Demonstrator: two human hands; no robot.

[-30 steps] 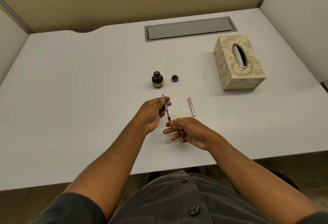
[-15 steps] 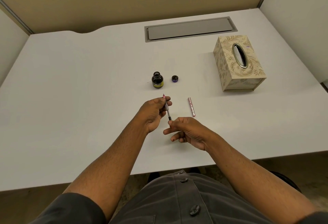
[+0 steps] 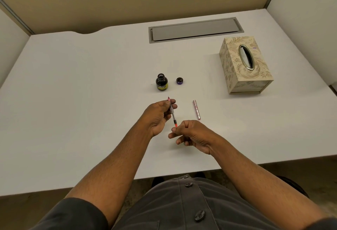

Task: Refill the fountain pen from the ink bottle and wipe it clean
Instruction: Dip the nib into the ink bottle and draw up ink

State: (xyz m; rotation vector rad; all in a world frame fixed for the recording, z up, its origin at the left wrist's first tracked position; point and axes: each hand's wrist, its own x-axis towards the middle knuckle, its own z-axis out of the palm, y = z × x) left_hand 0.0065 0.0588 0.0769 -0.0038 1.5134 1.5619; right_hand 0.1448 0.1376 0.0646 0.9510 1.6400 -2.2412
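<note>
Fingers of left hand (image 3: 158, 115) pinch the fountain pen (image 3: 172, 114) near the nib; right hand (image 3: 191, 135) fingers curl on its red tail knob.
Pen held above the surface (image 3: 91, 102), nib toward the open ink bottle (image 3: 161, 82), not dipped. Bottle cap (image 3: 179, 80) and pen cap (image 3: 196, 109) already off. Filling and wiping seem left; tissue box (image 3: 245, 65) untouched.

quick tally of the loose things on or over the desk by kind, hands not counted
ink bottle: 1
bottle cap: 1
pen section with converter: 1
pen barrel: 1
tissue box: 1
total: 5
</note>
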